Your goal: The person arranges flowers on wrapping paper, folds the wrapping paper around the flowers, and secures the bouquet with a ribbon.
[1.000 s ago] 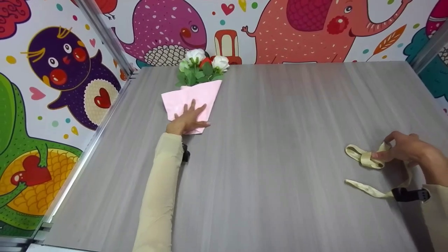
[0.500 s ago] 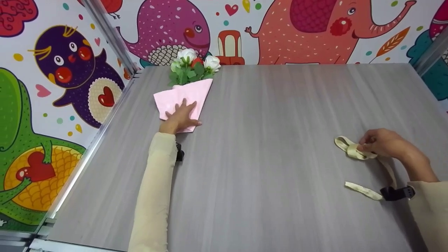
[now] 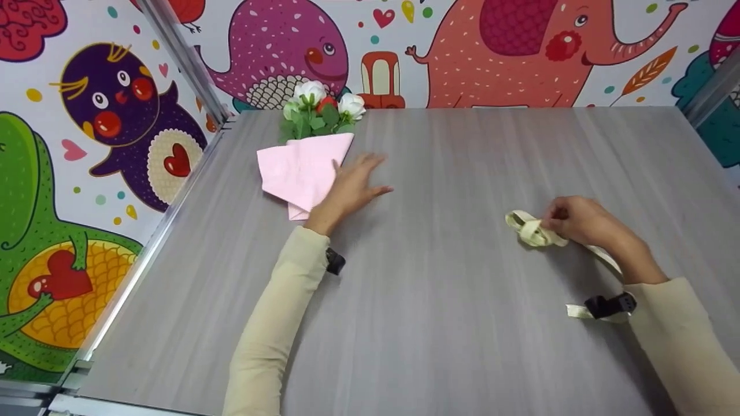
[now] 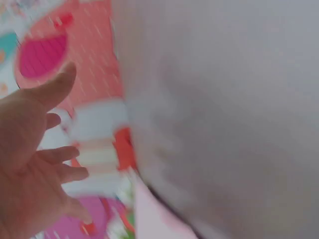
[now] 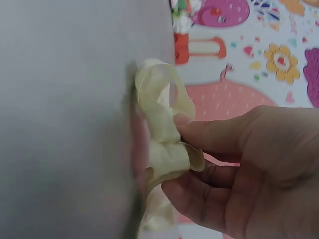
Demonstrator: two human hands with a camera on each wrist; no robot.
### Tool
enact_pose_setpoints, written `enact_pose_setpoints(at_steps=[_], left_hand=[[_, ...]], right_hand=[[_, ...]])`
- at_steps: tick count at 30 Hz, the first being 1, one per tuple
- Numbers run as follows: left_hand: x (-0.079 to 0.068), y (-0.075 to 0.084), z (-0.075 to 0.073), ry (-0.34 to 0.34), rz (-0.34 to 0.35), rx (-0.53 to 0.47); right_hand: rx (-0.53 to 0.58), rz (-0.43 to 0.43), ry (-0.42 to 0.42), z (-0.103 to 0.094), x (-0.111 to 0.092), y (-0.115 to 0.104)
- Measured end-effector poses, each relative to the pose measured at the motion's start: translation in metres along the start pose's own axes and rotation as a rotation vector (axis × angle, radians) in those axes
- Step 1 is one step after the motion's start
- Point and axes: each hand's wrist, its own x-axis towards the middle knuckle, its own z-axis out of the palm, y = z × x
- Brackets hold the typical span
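Note:
A bouquet of white and red flowers (image 3: 324, 107) with green leaves lies at the table's far left, wrapped in pink paper (image 3: 300, 167). Over the wrapper's right edge, my left hand (image 3: 350, 188) has its fingers spread and holds nothing; whether it still touches the paper I cannot tell. My right hand (image 3: 584, 222) pinches a pale yellow ribbon bow (image 3: 535, 232) between thumb and fingers. In the right wrist view the loops of the bow (image 5: 167, 119) show, with the thumb pressed on one side. The ribbon's tail (image 3: 578, 312) trails under the right wrist.
The grey wood-grain table (image 3: 439, 323) extends between the two hands. A cartoon-printed wall (image 3: 399, 34) stands behind it, and a metal frame edge (image 3: 144, 242) runs along the left side. Each wrist wears a small black camera.
My left hand has come off the middle of the pink wrapper and shifted right. The right hand has carried the bow leftward, its tail dragging behind.

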Motion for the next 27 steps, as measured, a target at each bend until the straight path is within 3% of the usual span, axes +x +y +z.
enact_pose_setpoints(at_steps=[6,13,20,27], left_hand=[[-0.008,0.049,0.015,0.018,0.121,-0.147],[-0.014,0.083,0.019,-0.018,0.184,-0.364],[-0.017,0.093,0.017,-0.070,0.186,-0.598],[-0.014,0.086,0.014,0.017,0.118,-0.763]], right_hand=[[0.020,-0.017,0.014,0.001,0.011,-0.046],[0.128,-0.135,0.063,-0.003,0.021,-0.105],[0.224,-0.174,0.106,-0.003,0.025,-0.138],[0.361,-0.161,0.151,-0.005,0.029,-0.146]])
